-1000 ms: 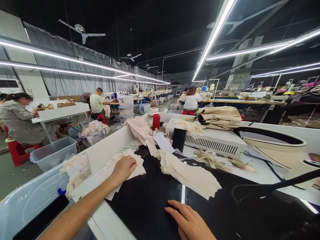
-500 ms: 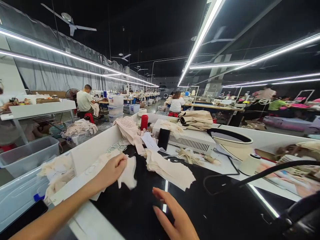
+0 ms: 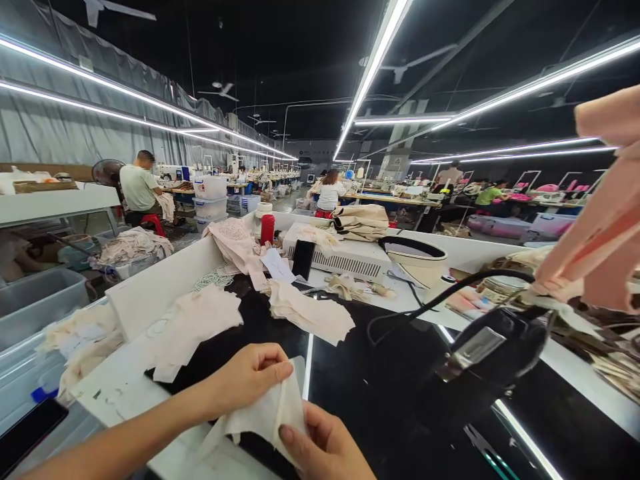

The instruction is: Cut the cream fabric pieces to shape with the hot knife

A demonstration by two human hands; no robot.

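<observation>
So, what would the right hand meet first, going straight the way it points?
Past the cloth it holds, the right hand would probably meet the left hand, though depth is unclear.

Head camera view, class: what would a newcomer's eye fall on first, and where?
Probably the left hand and right hand at lower centre, both holding a pale fabric piece over the glossy black worktop. The pink cloth strips at the right edge, near a black device, also stand out. Overhead, a bright light tube runs off into the distance.
</observation>
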